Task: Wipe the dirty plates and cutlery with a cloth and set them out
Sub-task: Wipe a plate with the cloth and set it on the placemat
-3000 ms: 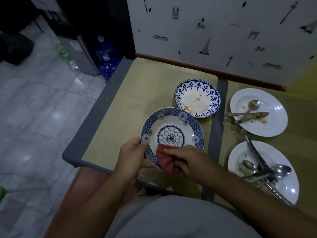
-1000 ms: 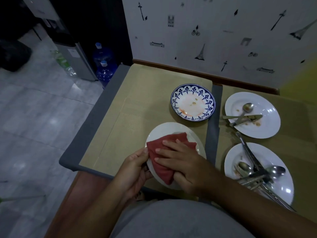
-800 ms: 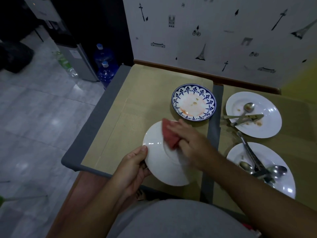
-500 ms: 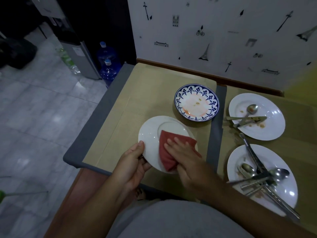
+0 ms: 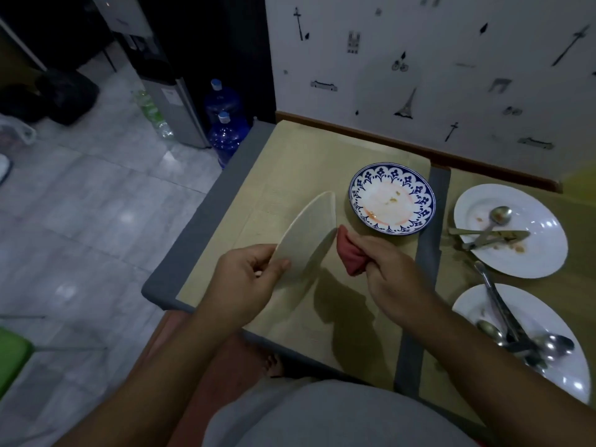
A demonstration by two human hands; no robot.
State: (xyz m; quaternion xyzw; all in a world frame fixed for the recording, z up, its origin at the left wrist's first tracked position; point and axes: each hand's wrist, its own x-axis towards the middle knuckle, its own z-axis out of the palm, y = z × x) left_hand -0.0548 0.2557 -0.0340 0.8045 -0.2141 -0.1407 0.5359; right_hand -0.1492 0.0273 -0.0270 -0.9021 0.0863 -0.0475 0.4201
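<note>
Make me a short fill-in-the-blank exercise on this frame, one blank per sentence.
1. The left hand holds a plate tilted on its ____.
2. The right hand grips a bunched ____ cloth.
3. The plate with the blue patterned rim lies ____ on the table.
4. The two white plates holding cutlery sit to the person's ____.

Missing words: edge; red; flat; right

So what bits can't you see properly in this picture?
All in the head view:
- Held plate: tilted, only its pale underside shows; its face is turned away.
- Red cloth: bunched inside the right hand, mostly covered.
- Near white plate: cut off by the right edge.
- Cutlery pile: overlapping, cannot count pieces.
</note>
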